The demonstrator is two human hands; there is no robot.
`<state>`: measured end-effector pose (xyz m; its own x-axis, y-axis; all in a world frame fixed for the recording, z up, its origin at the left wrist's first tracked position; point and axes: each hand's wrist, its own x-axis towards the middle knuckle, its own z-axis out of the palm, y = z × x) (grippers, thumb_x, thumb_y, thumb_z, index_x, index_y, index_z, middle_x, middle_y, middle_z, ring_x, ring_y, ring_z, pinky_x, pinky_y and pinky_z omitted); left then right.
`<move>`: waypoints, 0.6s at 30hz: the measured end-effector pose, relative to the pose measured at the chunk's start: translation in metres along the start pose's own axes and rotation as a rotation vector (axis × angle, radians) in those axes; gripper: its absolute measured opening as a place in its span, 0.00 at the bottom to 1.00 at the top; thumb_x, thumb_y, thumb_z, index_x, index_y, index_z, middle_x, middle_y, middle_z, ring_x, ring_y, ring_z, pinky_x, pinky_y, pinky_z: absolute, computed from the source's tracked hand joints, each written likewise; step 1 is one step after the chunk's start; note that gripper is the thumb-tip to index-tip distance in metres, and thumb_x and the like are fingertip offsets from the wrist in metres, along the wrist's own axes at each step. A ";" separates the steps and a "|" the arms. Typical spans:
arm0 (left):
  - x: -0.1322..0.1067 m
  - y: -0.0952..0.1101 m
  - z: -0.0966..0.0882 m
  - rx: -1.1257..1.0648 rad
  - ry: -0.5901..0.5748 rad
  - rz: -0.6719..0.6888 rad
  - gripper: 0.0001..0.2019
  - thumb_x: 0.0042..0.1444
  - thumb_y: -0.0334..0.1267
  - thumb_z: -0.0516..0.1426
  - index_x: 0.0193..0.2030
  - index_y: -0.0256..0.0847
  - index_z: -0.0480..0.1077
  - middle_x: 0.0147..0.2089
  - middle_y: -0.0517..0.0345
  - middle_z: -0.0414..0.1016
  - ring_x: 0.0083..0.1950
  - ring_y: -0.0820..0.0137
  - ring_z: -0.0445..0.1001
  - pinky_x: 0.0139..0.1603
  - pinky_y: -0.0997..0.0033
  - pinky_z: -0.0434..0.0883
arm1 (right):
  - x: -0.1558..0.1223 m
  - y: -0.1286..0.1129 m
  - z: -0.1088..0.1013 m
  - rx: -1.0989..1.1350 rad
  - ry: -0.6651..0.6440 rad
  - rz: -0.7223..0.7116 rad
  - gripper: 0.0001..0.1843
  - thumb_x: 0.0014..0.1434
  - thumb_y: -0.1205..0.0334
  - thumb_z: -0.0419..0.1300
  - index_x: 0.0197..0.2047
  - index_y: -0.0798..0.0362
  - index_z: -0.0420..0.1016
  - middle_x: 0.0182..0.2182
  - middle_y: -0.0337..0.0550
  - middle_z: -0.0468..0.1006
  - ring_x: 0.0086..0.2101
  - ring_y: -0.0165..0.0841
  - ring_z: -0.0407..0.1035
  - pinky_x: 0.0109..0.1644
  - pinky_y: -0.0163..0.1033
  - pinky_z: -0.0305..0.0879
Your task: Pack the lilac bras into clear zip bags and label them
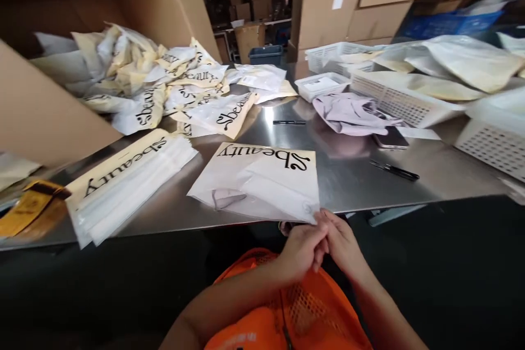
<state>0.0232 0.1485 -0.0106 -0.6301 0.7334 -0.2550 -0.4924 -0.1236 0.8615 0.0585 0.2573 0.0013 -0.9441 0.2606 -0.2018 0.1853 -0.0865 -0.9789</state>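
A frosted plastic bag (262, 188) printed "beauty" lies at the table's front edge. Through its film show a white folded piece and something thin and purplish. At the bag's near right corner my two hands meet. My left hand (304, 246) is closed, its fingers pressed together at that corner. My right hand (342, 240) pinches the same corner, thumb and fingers together. Exactly how the fingertips overlap is hidden. Left of this bag, a stack of flat matching bags (135, 183) rests at an angle on the metal table (353, 169).
Filled bags spill from a large cardboard box (53, 104) at the left. A pen (289, 122), tweezers-like black tool (394, 170), phone (390, 138) and lilac cloth (348, 112) lie across the table. White baskets (404, 101) line the right side. An orange-yellow packet (30, 208) sits far left.
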 end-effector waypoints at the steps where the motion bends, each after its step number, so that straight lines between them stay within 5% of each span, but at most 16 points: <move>1: 0.003 -0.001 0.002 -0.013 0.007 0.027 0.31 0.46 0.70 0.56 0.17 0.41 0.62 0.10 0.66 0.54 0.10 0.78 0.53 0.13 0.74 0.47 | -0.004 0.003 0.003 0.024 0.014 -0.008 0.30 0.56 0.31 0.56 0.23 0.49 0.59 0.11 0.34 0.62 0.14 0.29 0.58 0.19 0.34 0.53; 6: 0.001 -0.007 0.000 -0.059 0.083 0.083 0.31 0.48 0.67 0.56 0.13 0.42 0.58 0.09 0.65 0.52 0.09 0.79 0.50 0.12 0.73 0.45 | -0.010 0.009 0.013 0.095 -0.088 0.003 0.28 0.56 0.35 0.60 0.23 0.49 0.59 0.14 0.36 0.61 0.17 0.29 0.57 0.21 0.35 0.56; 8: -0.006 0.002 -0.011 -0.058 0.112 0.109 0.31 0.48 0.65 0.57 0.12 0.42 0.58 0.09 0.65 0.51 0.09 0.79 0.50 0.12 0.74 0.44 | -0.012 0.006 0.018 0.145 -0.031 0.000 0.28 0.53 0.38 0.64 0.22 0.50 0.58 0.15 0.34 0.58 0.17 0.27 0.54 0.20 0.34 0.52; 14: -0.059 0.093 -0.074 -0.396 0.543 0.329 0.26 0.39 0.51 0.69 0.18 0.41 0.55 0.11 0.72 0.51 0.10 0.83 0.46 0.11 0.80 0.45 | -0.021 -0.026 0.005 0.584 0.232 0.012 0.29 0.47 0.53 0.69 0.18 0.52 0.51 0.13 0.30 0.47 0.13 0.21 0.41 0.16 0.33 0.44; 18: -0.100 0.137 -0.103 -0.451 0.661 0.466 0.23 0.44 0.44 0.67 0.19 0.40 0.56 0.11 0.72 0.53 0.09 0.83 0.47 0.09 0.83 0.47 | -0.023 -0.047 -0.007 0.723 0.399 0.151 0.31 0.40 0.57 0.70 0.18 0.53 0.46 0.13 0.30 0.44 0.13 0.20 0.36 0.14 0.33 0.39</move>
<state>-0.0431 -0.0102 0.0873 -0.9693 0.0315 -0.2437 -0.2031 -0.6605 0.7229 0.0738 0.2618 0.0515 -0.7305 0.5056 -0.4591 -0.0464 -0.7074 -0.7053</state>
